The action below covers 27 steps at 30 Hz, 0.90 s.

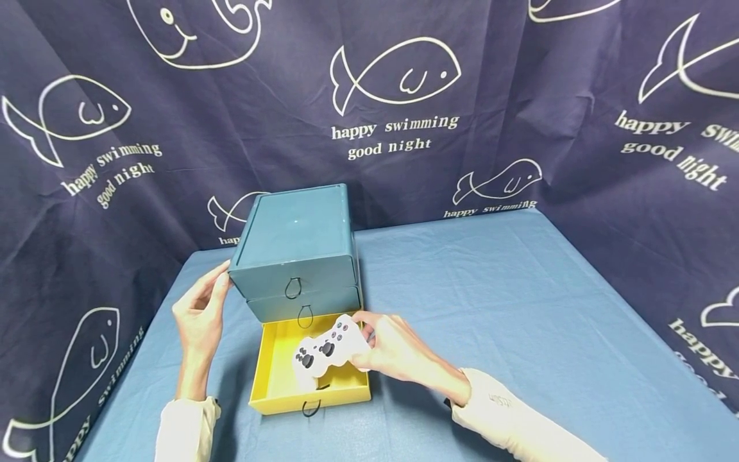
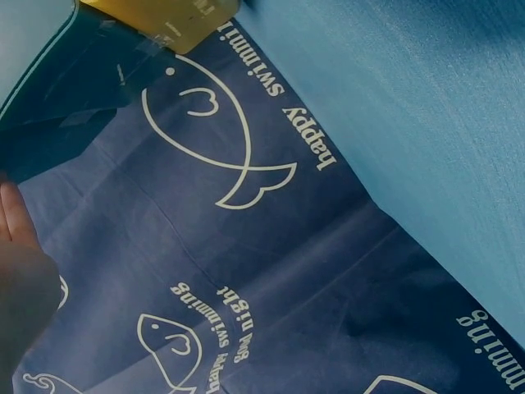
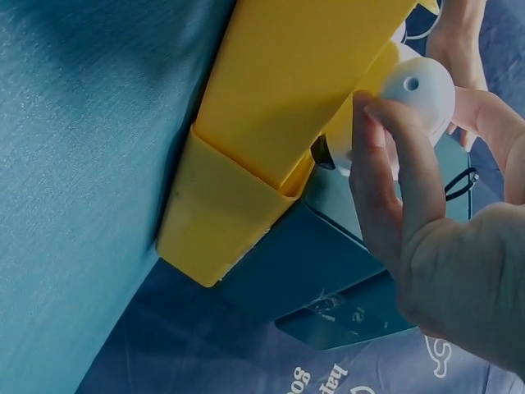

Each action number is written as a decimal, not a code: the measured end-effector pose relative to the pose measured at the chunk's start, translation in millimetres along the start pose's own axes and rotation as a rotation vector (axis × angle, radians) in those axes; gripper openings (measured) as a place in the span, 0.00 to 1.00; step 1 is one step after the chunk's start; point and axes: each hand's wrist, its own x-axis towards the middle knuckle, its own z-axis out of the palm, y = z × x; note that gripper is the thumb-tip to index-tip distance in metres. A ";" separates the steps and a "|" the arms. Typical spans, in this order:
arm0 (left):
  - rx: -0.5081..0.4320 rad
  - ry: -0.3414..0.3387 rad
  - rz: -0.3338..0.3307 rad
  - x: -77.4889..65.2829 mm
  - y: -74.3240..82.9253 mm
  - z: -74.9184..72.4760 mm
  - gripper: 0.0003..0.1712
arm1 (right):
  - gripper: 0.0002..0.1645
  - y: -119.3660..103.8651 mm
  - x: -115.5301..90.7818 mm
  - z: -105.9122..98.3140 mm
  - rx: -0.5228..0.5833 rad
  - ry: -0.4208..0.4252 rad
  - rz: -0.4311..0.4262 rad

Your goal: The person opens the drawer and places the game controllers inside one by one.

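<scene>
In the head view, my right hand point(image 1: 395, 346) grips a white game controller point(image 1: 340, 341) by its right end. The controller is tilted over the pulled-out yellow drawer point(image 1: 262, 369), its buttons and black sticks facing up. From the right wrist view, fingers and thumb of the right hand point(image 3: 459, 263) pinch the rounded grip of the controller point(image 3: 426, 86) above the drawer's side. My left hand point(image 1: 199, 314) touches the front left corner of the teal drawer box point(image 1: 297, 224) with extended fingers. Only part of that hand point(image 2: 20, 279) appears in the left wrist view.
Two teal drawer fronts point(image 1: 265, 282) with black loop pulls stand pushed in above the yellow drawer. Under the box lies a blue tablecloth point(image 1: 491, 321). A dark blue curtain point(image 1: 398, 173) with white fish drawings rises behind and at both sides.
</scene>
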 end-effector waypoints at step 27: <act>-0.056 0.009 0.053 0.9 -2.0 1.1 0.15 | 0.28 1.5 13.5 8.1 -0.039 -0.025 -0.012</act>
